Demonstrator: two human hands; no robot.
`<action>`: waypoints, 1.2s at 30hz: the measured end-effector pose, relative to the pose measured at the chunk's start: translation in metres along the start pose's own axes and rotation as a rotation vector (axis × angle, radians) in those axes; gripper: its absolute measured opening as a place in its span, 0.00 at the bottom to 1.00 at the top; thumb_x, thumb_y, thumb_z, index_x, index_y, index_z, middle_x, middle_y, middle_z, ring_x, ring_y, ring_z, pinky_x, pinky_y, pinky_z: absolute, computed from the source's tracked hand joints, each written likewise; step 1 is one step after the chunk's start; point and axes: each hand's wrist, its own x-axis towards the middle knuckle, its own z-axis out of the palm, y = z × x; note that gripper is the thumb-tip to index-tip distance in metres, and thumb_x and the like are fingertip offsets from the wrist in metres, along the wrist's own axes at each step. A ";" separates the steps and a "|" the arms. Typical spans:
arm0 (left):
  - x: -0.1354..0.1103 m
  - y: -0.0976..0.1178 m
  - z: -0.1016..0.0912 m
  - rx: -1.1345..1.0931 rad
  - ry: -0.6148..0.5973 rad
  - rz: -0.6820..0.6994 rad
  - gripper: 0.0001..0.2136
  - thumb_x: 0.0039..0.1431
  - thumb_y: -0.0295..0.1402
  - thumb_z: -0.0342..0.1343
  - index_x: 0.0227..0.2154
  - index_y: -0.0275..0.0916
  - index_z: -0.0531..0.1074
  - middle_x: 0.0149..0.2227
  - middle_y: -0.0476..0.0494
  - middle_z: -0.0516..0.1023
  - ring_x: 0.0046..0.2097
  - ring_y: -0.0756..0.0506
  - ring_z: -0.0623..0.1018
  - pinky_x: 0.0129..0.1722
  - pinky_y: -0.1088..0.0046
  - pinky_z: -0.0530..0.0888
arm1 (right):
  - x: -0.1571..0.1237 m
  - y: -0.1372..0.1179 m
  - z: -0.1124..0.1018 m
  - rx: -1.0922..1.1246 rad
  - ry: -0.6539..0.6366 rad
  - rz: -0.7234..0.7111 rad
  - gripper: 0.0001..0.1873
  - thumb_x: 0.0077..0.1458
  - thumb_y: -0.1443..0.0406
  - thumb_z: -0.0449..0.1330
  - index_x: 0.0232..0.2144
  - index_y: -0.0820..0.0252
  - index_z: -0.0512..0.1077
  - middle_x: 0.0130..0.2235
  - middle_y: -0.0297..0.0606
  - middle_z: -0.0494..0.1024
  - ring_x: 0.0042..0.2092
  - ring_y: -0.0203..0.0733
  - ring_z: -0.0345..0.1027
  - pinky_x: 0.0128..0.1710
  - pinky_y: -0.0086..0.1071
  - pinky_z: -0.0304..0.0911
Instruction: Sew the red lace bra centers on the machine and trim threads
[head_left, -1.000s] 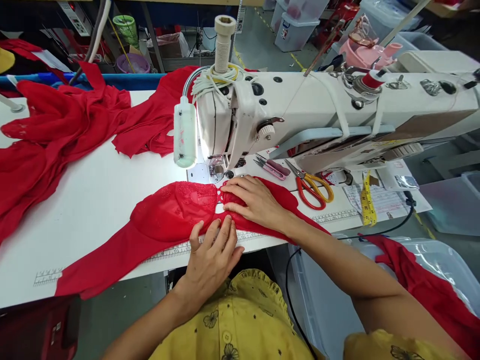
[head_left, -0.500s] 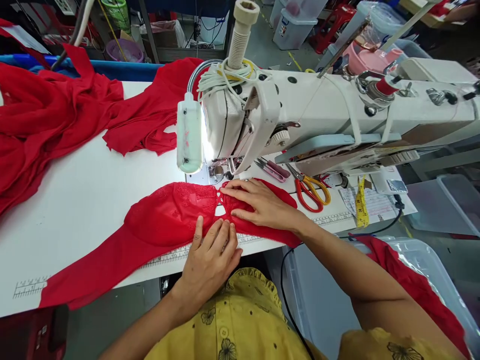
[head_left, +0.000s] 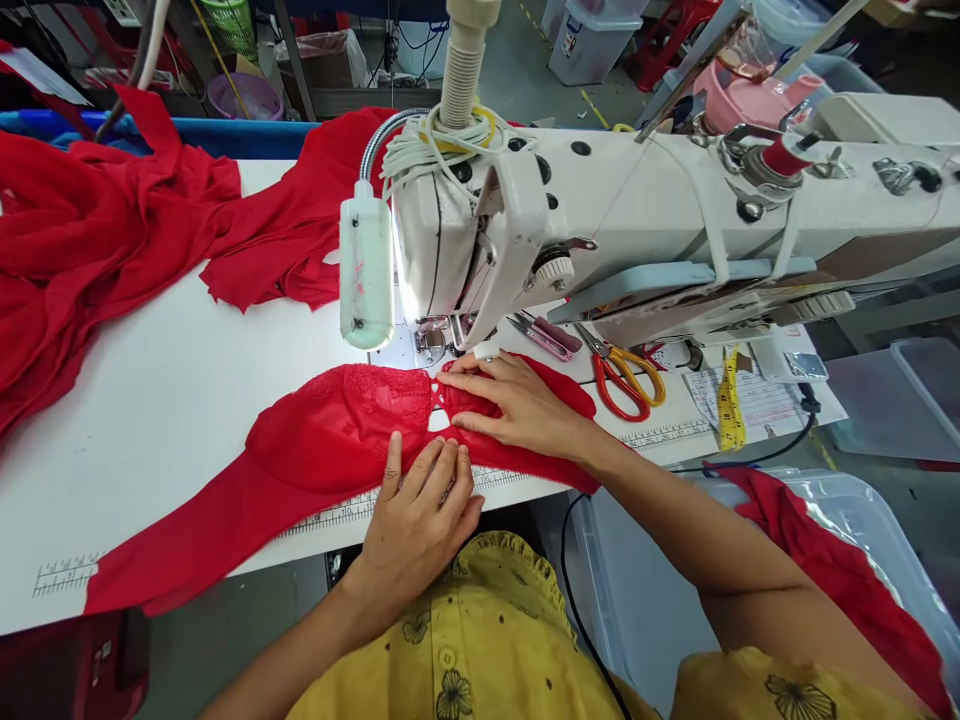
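Observation:
A red bra (head_left: 300, 440) with lace cups lies across the front of the white sewing table, its long wing reaching down to the left. Small crossed strands and an opening join the cups at the centre. My left hand (head_left: 421, 510) rests with fingers stretched out on the lower edge, just below that opening. Lying flat over the right cup, my right hand (head_left: 517, 405) has its fingertips beside the crossed strands and hides much of the lace. Just behind the bra is the sewing machine's presser foot (head_left: 429, 345), apart from the fabric.
The sewing machine (head_left: 600, 200) spans the back right, with a lamp (head_left: 366, 275) hanging at its left. Thread snips (head_left: 551, 335), orange-handled scissors (head_left: 626, 375) and a yellow tape measure (head_left: 729, 405) lie beneath its arm. Red fabric (head_left: 97, 240) is heaped at the left; a clear bin (head_left: 637, 580) stands at the right.
The camera view has shifted slightly. Both hands and the bra keep nearly the same places, with my right hand a touch farther left on the cup.

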 end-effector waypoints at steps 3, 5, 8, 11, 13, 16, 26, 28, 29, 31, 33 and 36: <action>0.000 0.000 0.000 0.001 0.012 0.001 0.17 0.67 0.36 0.55 0.55 0.33 0.72 0.55 0.37 0.78 0.57 0.40 0.76 0.72 0.48 0.42 | 0.001 0.005 -0.003 0.031 -0.026 -0.038 0.24 0.62 0.63 0.60 0.60 0.49 0.70 0.57 0.40 0.72 0.58 0.49 0.64 0.60 0.48 0.59; 0.000 -0.001 0.000 0.004 0.026 0.001 0.17 0.67 0.36 0.55 0.55 0.32 0.73 0.54 0.36 0.79 0.57 0.39 0.76 0.72 0.47 0.44 | 0.001 0.008 -0.006 0.049 -0.043 -0.056 0.25 0.62 0.65 0.59 0.61 0.49 0.69 0.58 0.41 0.71 0.59 0.49 0.64 0.60 0.47 0.59; 0.001 0.000 -0.002 -0.007 0.028 -0.008 0.17 0.67 0.36 0.55 0.54 0.32 0.73 0.54 0.36 0.79 0.56 0.39 0.76 0.72 0.48 0.46 | 0.002 0.011 -0.008 0.066 -0.066 -0.075 0.27 0.62 0.69 0.59 0.62 0.50 0.68 0.58 0.41 0.70 0.59 0.48 0.63 0.61 0.47 0.59; 0.003 0.000 -0.003 -0.029 0.001 -0.029 0.17 0.67 0.36 0.55 0.53 0.33 0.74 0.56 0.37 0.78 0.56 0.39 0.76 0.72 0.49 0.47 | 0.002 0.014 -0.007 0.066 -0.063 -0.088 0.27 0.61 0.70 0.59 0.62 0.50 0.68 0.58 0.41 0.71 0.59 0.48 0.63 0.60 0.47 0.59; 0.004 0.001 -0.003 -0.033 -0.002 -0.027 0.16 0.67 0.36 0.55 0.53 0.33 0.74 0.57 0.37 0.76 0.56 0.39 0.76 0.72 0.49 0.47 | 0.002 0.015 -0.005 0.064 -0.050 -0.091 0.26 0.62 0.70 0.59 0.61 0.50 0.69 0.57 0.41 0.71 0.58 0.48 0.63 0.59 0.47 0.60; 0.004 0.001 -0.003 -0.016 0.017 -0.009 0.17 0.67 0.36 0.55 0.53 0.33 0.73 0.58 0.36 0.76 0.56 0.39 0.76 0.71 0.46 0.45 | 0.001 0.017 -0.003 0.063 -0.022 -0.098 0.26 0.61 0.70 0.59 0.61 0.51 0.70 0.57 0.42 0.72 0.57 0.48 0.64 0.58 0.48 0.61; -0.003 -0.001 -0.003 0.034 -0.032 0.023 0.20 0.70 0.38 0.50 0.59 0.33 0.69 0.62 0.37 0.72 0.60 0.39 0.73 0.71 0.49 0.50 | -0.003 0.010 0.000 0.070 0.037 -0.102 0.24 0.61 0.70 0.56 0.59 0.51 0.71 0.57 0.41 0.73 0.58 0.50 0.64 0.58 0.51 0.61; -0.005 -0.001 -0.003 0.037 -0.041 0.039 0.21 0.70 0.38 0.50 0.60 0.31 0.67 0.63 0.36 0.71 0.62 0.39 0.72 0.69 0.54 0.58 | -0.002 0.010 0.001 0.072 0.038 -0.102 0.24 0.61 0.70 0.56 0.58 0.52 0.72 0.57 0.42 0.73 0.58 0.51 0.65 0.58 0.51 0.61; -0.006 -0.002 -0.003 0.038 -0.044 0.045 0.22 0.70 0.39 0.51 0.60 0.30 0.67 0.63 0.36 0.71 0.62 0.39 0.71 0.67 0.55 0.62 | -0.002 0.011 0.001 0.072 0.037 -0.100 0.24 0.61 0.70 0.56 0.58 0.52 0.72 0.57 0.42 0.73 0.57 0.51 0.65 0.58 0.51 0.61; -0.006 -0.003 -0.003 0.040 -0.044 0.052 0.22 0.70 0.39 0.51 0.60 0.29 0.67 0.63 0.35 0.71 0.62 0.38 0.71 0.65 0.56 0.66 | -0.002 0.011 0.001 0.069 0.034 -0.095 0.24 0.61 0.70 0.56 0.58 0.53 0.72 0.57 0.42 0.73 0.58 0.51 0.64 0.59 0.51 0.61; -0.005 -0.003 -0.004 0.043 -0.045 0.056 0.23 0.70 0.39 0.52 0.60 0.29 0.67 0.63 0.35 0.70 0.62 0.38 0.71 0.64 0.56 0.67 | -0.002 0.011 0.001 0.066 0.032 -0.092 0.24 0.61 0.70 0.56 0.58 0.53 0.72 0.57 0.42 0.73 0.58 0.51 0.64 0.59 0.50 0.61; -0.005 -0.004 -0.003 0.044 -0.049 0.056 0.23 0.70 0.39 0.51 0.61 0.30 0.66 0.63 0.36 0.70 0.62 0.38 0.71 0.63 0.56 0.68 | -0.002 0.011 0.001 0.059 0.032 -0.090 0.23 0.61 0.70 0.56 0.58 0.54 0.72 0.57 0.42 0.72 0.58 0.50 0.65 0.59 0.49 0.61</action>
